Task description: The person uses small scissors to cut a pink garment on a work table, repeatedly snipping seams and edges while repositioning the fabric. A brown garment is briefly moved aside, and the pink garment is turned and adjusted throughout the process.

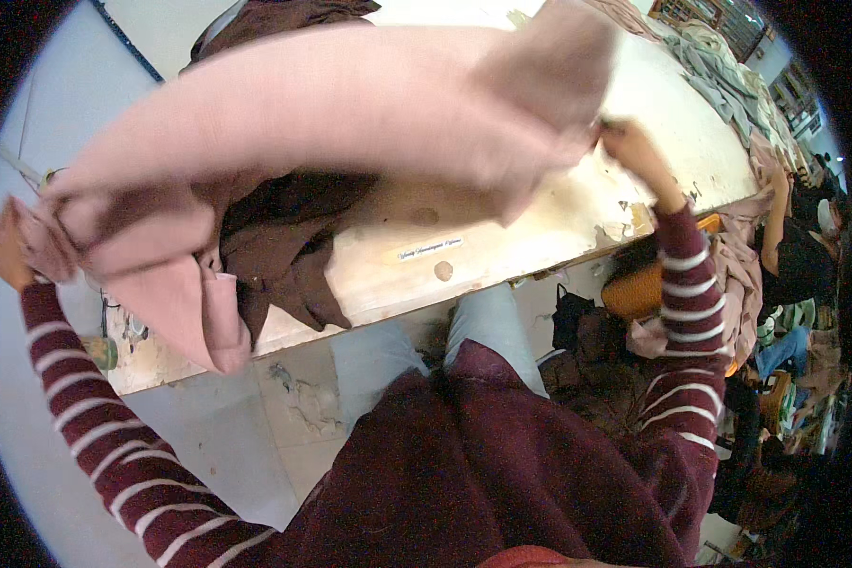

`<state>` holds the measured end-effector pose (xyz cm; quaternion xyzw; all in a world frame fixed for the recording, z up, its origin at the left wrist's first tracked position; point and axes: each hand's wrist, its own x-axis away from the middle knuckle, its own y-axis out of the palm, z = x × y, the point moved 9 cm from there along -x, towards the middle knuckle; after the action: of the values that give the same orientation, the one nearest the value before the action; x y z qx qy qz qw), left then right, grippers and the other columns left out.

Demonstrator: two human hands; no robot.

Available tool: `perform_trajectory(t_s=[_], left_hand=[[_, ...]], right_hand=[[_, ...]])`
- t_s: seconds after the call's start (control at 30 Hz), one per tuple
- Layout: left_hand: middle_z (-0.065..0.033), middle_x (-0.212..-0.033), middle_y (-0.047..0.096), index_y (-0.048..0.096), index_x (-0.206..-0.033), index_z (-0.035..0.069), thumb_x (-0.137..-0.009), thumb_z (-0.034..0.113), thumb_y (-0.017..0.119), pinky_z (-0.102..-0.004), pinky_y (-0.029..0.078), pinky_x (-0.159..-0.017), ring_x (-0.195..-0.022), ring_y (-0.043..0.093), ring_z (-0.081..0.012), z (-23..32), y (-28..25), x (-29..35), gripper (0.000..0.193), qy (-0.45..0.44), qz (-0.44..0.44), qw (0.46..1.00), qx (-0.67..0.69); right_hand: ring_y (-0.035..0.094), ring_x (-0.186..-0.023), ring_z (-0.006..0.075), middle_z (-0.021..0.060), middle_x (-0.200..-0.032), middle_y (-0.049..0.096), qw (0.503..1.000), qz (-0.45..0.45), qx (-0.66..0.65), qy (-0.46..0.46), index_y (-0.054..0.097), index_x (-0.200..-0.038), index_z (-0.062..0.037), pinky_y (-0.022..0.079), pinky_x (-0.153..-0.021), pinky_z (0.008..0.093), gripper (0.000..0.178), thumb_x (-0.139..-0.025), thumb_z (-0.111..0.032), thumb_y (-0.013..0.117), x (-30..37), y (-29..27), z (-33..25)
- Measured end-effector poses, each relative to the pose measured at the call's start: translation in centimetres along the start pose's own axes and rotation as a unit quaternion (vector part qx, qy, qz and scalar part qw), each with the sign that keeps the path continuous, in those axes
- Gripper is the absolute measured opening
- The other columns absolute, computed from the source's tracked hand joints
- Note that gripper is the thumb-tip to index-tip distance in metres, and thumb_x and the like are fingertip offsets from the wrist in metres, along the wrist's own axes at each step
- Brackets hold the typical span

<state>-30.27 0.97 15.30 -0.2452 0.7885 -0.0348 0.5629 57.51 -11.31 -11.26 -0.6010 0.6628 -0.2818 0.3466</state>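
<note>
A large piece of pink fabric (350,90) spreads in the air above the work table (388,284), blurred by motion. At its left end my left hand (14,246) is closed on a bunched part of it. My right hand (642,156) grips the fabric's right end, its fingers smeared but bent around the edge. One pink fold hangs over the table's near left edge. Under the raised cloth lies dark brown fabric (289,256) on the tabletop, partly hidden. Whether the pink piece is a finished garment I cannot tell.
More dark brown fabric (284,13) lies at the table's far side. Grey-green cloth (715,80) is heaped along the far right. An orange-brown chair (634,289) stands below the right edge, by a pink cloth pile (740,270). A co-worker in black (797,256) is at the right.
</note>
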Motion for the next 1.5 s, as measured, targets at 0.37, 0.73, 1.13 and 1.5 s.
perform_trajectory(t_s=[0.37,0.73,1.13,1.5], left_hand=[[-0.0141,-0.110,0.061,0.060,-0.111,0.008,-0.079,0.017,0.067,-0.0428,0.035,-0.100,-0.111,0.052,-0.0330,27.0,-12.4,16.6,0.034,-0.070,0.016,0.964,0.256],[-0.0113,-0.113,0.059,0.049,-0.129,0.000,-0.088,0.011,0.066,-0.0276,0.047,-0.088,-0.105,0.056,-0.0149,52.9,-20.5,23.7,0.046,-0.210,-0.344,0.345,0.848],[-0.0074,-0.111,0.063,0.059,-0.119,-0.003,-0.091,0.008,0.059,-0.0251,0.045,-0.088,-0.101,0.057,-0.0115,51.9,-21.4,28.2,0.029,-0.253,-0.420,0.302,0.817],[-0.0052,-0.109,0.063,0.061,-0.115,-0.004,-0.095,0.007,0.052,-0.0242,0.044,-0.088,-0.100,0.057,-0.0105,51.2,-22.0,29.4,0.024,-0.327,-0.373,0.203,0.844]], right_hand=[[0.062,-0.093,0.0122,0.0046,-0.097,0.070,0.961,0.221,-0.117,0.121,0.062,-0.121,-0.0070,0.046,-0.088,0.0303,0.042,-0.083,-0.022,0.073,11.7,6.2,-1.5],[0.065,-0.083,0.0261,0.0109,-0.098,0.067,0.937,-0.027,-0.287,-0.194,0.068,-0.096,-0.0007,0.052,-0.073,0.0345,0.022,-0.079,-0.013,0.072,14.6,22.4,-21.4],[0.046,-0.063,0.0006,-0.0013,-0.090,0.060,0.919,0.132,-0.370,-0.037,0.061,-0.103,-0.0032,0.033,-0.053,0.0143,0.033,-0.074,-0.001,0.077,14.2,18.1,-17.0],[0.057,-0.080,0.0078,0.0042,-0.094,0.062,0.969,0.128,-0.191,-0.091,0.064,-0.116,-0.0052,0.045,-0.064,0.0196,0.050,-0.069,-0.013,0.080,13.9,14.9,-18.8]])
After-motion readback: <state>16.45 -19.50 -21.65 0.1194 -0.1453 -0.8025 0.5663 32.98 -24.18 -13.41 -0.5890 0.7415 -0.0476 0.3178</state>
